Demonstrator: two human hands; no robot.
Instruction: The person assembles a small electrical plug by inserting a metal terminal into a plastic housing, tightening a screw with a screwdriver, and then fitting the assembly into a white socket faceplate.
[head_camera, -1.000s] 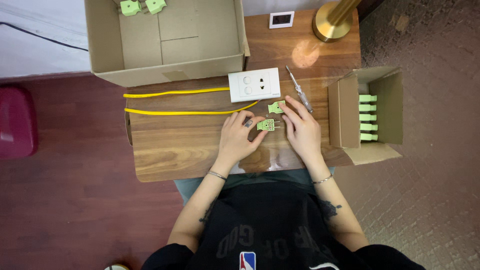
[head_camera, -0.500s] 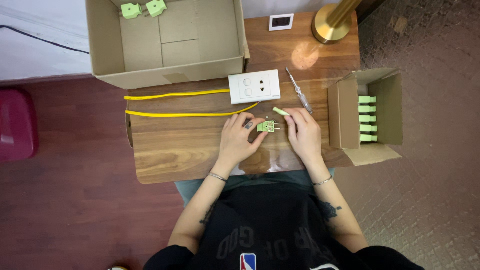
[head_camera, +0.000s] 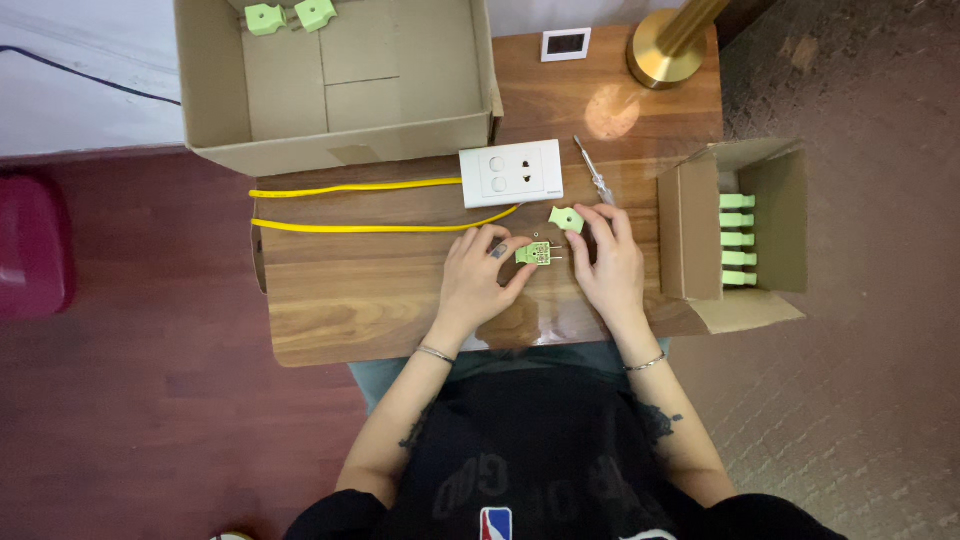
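On the wooden tabletop (head_camera: 350, 300), just in front of the white socket plate (head_camera: 511, 173), the left hand (head_camera: 478, 277) pinched a green plug body (head_camera: 537, 254) with its metal pins pointing right, while the right hand (head_camera: 608, 262) held its green cover (head_camera: 566, 219) at the fingertips. Being small, smooth plastic, either half could probably slip from so light a grip and skid off the tabletop edge

Large open brown carton (head_camera: 440, 135) at the table's back-left; smaller brown carton (head_camera: 685, 235) on its side, right.
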